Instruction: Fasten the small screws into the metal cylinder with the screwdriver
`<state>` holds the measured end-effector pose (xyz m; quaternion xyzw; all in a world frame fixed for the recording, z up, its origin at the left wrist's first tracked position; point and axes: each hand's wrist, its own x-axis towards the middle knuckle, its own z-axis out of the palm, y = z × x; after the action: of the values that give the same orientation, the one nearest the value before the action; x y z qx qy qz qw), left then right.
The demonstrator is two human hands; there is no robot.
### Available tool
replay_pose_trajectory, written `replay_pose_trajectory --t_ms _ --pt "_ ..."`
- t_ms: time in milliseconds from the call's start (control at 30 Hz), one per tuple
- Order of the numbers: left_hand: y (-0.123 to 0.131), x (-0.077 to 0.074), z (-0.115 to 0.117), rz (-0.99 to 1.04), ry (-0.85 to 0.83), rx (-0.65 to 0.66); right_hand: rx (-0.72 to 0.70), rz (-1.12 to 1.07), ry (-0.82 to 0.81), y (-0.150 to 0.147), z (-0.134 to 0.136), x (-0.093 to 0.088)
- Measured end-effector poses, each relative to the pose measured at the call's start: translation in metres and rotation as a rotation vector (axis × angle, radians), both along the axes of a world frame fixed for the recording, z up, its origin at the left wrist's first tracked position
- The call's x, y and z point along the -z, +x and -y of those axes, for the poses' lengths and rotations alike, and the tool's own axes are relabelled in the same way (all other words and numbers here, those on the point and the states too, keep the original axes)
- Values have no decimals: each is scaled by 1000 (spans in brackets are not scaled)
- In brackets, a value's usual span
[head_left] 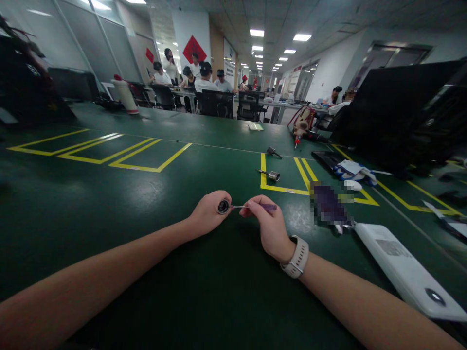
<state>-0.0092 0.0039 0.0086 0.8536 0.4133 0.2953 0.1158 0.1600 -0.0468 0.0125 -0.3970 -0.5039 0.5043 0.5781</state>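
Note:
My left hand is closed around a small cylindrical metal part, whose dark round end faces me. Between the fingers of my right hand is a slim screwdriver with a purple handle. Its thin shaft points left and reaches the side of the part at my left fingers; whether the tip sits in a screw is too small to tell. Beyond my hands, a metal cylinder with a thin stem lies on the green table, and a similar darker piece lies behind it.
Right of my hands lie a blurred-out phone-like object, a white power bank-like slab, a white mouse and gloves. Yellow tape marks the table. A bottle stands far left; dark monitors flank both sides. People sit beyond.

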Motion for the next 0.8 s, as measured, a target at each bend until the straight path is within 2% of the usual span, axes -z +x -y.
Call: replay_pose_trajectory --t_ms 100,167,400,467,633,800 --pt "1 0 2 -35 8 9 23 236 80 2 6 -3" --pt "0 -1 3 -56 1 21 5 252 72 3 7 -4" --pt "0 3 -2 -15 -10 23 -43 -186 -133 1 -5 5" --pt "0 4 -3 0 -13 15 -56 -199 -130 1 -5 7" --pt "1 3 -2 -11 -16 6 -27 -46 -47 2 -1 10" --pt "1 3 -1 -52 1 29 -46 -244 -170 2 -7 9"
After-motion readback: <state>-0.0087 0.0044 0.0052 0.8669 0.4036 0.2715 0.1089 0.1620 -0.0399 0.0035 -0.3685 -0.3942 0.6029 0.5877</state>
